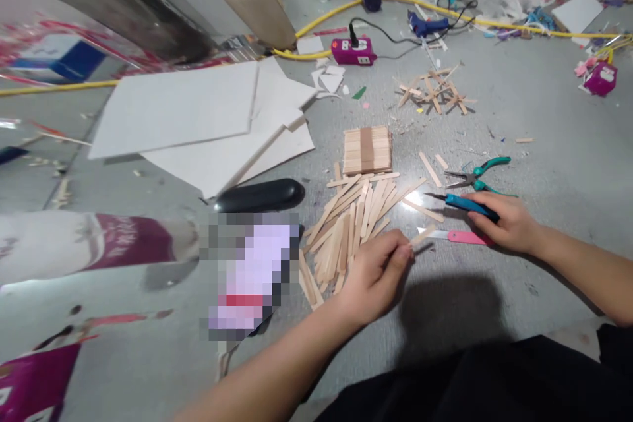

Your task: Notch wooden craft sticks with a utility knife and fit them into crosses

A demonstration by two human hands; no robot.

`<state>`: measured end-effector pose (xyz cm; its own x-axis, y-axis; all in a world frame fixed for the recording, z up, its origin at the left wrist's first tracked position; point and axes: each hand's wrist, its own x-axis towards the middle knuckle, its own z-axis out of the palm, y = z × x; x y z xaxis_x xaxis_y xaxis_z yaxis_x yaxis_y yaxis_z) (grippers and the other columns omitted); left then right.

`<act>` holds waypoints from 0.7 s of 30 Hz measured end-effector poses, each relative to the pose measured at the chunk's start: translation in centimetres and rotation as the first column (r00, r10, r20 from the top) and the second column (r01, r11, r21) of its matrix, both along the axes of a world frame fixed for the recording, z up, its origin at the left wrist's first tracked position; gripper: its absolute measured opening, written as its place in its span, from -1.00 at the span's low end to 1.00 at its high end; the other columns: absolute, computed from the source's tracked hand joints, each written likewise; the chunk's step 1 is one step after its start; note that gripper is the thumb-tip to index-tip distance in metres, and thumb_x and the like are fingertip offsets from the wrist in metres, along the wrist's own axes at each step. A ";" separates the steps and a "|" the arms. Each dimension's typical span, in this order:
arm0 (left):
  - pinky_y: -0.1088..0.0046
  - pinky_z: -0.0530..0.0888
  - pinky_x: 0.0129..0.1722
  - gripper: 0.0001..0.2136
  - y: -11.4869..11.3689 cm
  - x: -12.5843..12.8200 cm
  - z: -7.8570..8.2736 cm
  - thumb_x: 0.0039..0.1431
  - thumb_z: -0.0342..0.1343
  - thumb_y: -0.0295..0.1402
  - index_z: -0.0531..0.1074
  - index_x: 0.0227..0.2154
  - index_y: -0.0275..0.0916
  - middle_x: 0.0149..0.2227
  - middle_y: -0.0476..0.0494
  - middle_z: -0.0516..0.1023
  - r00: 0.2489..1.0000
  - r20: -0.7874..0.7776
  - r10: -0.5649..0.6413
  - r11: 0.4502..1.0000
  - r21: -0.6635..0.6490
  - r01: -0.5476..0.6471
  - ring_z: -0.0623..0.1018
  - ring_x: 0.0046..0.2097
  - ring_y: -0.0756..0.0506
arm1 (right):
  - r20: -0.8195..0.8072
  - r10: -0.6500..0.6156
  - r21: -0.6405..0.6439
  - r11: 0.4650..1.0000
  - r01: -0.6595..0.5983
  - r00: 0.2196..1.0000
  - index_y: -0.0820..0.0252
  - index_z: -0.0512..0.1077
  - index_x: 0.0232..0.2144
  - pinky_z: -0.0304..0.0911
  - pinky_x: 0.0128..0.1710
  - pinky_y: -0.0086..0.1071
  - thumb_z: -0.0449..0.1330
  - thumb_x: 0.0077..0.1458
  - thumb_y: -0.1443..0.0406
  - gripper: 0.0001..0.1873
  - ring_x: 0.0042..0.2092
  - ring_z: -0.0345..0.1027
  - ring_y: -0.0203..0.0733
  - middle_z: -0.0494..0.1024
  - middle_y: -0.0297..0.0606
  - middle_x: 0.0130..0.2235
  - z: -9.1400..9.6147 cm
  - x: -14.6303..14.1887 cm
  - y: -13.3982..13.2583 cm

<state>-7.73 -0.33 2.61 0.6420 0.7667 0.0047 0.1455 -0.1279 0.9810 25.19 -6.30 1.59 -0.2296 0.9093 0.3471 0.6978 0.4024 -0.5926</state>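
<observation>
Between the closed fingers of my left hand, a popsicle stick points up to the right. My right hand grips a blue-handled tool with a thin dark tip; its exact kind is hard to make out. Just under that hand lies a pink utility knife, its blade toward the left hand. Green-handled pliers rest open beyond the right hand. A loose heap of popsicle sticks spreads behind my left hand, with a banded bundle of sticks above it.
White foam boards lie at the back left, near a black case and a blurred-out lilac object. A bottle is at left. Behind are a purple power strip, a yellow cable, a blue glue gun and joined sticks.
</observation>
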 end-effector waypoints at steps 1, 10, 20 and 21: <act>0.31 0.42 -0.23 -0.63 0.0 -0.1 0.2 0.65 0.06 -0.16 0.53 -0.32 -0.18 -0.36 -0.14 0.56 0.993 -0.042 -0.109 0.980 0.165 0.114 0.54 -0.30 -0.10 | -0.010 -0.010 -0.014 1.000 0.010 1.000 0.05 0.61 0.31 0.70 0.09 -0.08 0.28 0.55 0.22 -0.63 0.05 0.78 0.03 0.83 -0.10 0.11 0.1 0.0 0.0; 0.17 0.34 -0.16 -0.82 0.4 0.4 0.0 0.47 0.24 -0.33 0.66 -0.29 -0.17 -0.23 -0.21 0.70 0.937 -0.244 -0.252 0.720 0.599 0.350 0.56 -0.22 -0.18 | -0.072 -0.012 -0.047 0.999 0.009 0.997 0.04 0.65 0.24 0.66 0.04 -0.14 0.31 0.53 0.21 -0.68 -0.04 0.76 -0.03 0.83 -0.18 0.06 0.5 0.0 0.1; 0.22 0.49 -0.10 -0.79 0.1 -0.1 0.5 0.55 0.16 -0.33 0.60 -0.27 -0.17 -0.22 -0.21 0.69 0.977 -0.153 -0.151 0.900 0.388 0.200 0.65 -0.16 -0.17 | -0.070 -0.035 -0.077 0.997 0.029 0.997 0.01 0.67 0.23 0.65 0.05 -0.15 0.31 0.52 0.19 -0.67 -0.04 0.74 -0.02 0.83 -0.20 0.04 0.7 -0.1 0.1; 0.26 0.49 -0.14 -0.76 -0.1 -0.2 0.4 0.59 0.13 -0.30 0.57 -0.27 -0.17 -0.27 -0.18 0.68 0.982 -0.145 -0.123 0.935 0.315 0.164 0.64 -0.21 -0.14 | -0.071 -0.040 -0.078 0.996 0.035 0.997 0.02 0.66 0.24 0.64 0.05 -0.16 0.31 0.52 0.18 -0.67 -0.04 0.74 -0.02 0.83 -0.19 0.04 0.7 -0.1 0.1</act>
